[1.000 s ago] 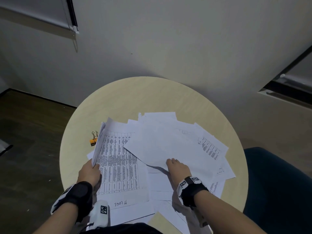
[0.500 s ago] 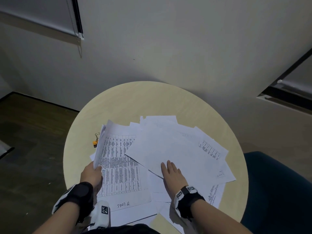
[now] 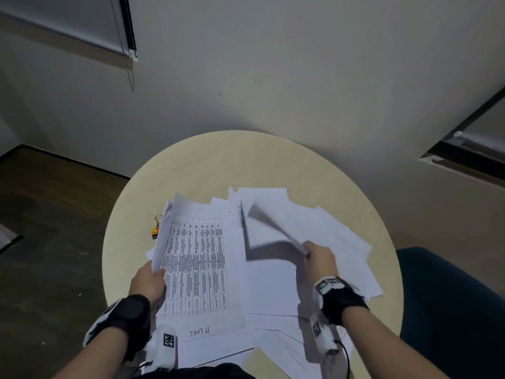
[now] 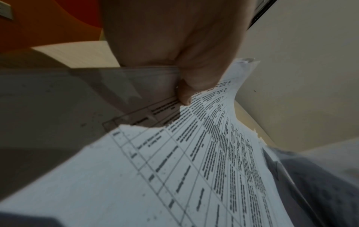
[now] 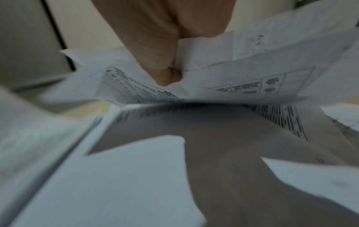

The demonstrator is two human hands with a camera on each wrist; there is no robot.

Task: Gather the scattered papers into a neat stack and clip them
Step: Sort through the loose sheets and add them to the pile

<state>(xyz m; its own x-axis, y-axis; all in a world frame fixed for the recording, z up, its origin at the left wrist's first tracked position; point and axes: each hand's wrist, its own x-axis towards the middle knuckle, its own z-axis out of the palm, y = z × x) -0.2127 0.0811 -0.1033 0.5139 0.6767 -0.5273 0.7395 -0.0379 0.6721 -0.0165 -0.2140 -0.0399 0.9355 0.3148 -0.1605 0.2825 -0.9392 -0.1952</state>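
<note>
From the head view, the left hand (image 3: 149, 283) is gripping the left edge of a bundle of papers (image 3: 196, 266), the top sheet carrying a printed table; the bundle's left edge is lifting off the round table (image 3: 218, 165) while its right side is lying on other sheets. The right hand (image 3: 319, 255) is pinching the corner of a loose sheet (image 3: 273, 228), which is blurring and casting a dark shadow on the pages below. More scattered sheets (image 3: 341, 242) are lying spread over the right and near parts of the table, some overhanging its near edge. A small orange binder clip (image 3: 155, 228) is sitting on the table just left of the bundle, partly hidden behind it. A dark blue chair (image 3: 451, 310) is standing to the right.

From the left wrist, the thumb (image 4: 194, 86) is pressing down on the printed page (image 4: 194, 161), with the fingers curling under the bundle's edge.

From the right wrist, the picture is blurring, but the thumb and fingers (image 5: 161, 61) are closing on a sheet's edge (image 5: 223, 61), with other pages (image 5: 116, 184) lying below.
</note>
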